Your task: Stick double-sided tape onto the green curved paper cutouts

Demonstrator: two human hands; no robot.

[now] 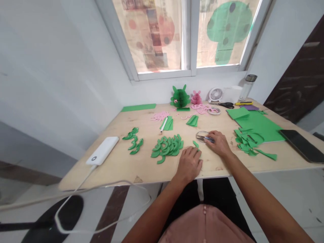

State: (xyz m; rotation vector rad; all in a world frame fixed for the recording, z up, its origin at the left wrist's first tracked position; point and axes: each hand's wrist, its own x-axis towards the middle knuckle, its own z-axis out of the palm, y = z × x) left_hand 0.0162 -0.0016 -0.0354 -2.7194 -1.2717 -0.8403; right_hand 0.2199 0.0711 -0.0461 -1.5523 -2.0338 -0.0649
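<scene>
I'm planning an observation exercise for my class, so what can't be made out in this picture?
All in the head view:
Small tool: part of its handle is hidden by the right hand.
Whatever lies beneath the left hand: covered by palm and fingers.
Curved green pieces: overlapping, so the lower ones are hidden.
Phone: one corner is cut off by the right edge.

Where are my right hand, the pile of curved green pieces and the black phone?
Right hand point(219, 143): head view, on the back of the hand.
Pile of curved green pieces point(168, 147): head view, on pieces mid-pile.
Black phone point(303, 145): head view, middle of its dark face.
</scene>
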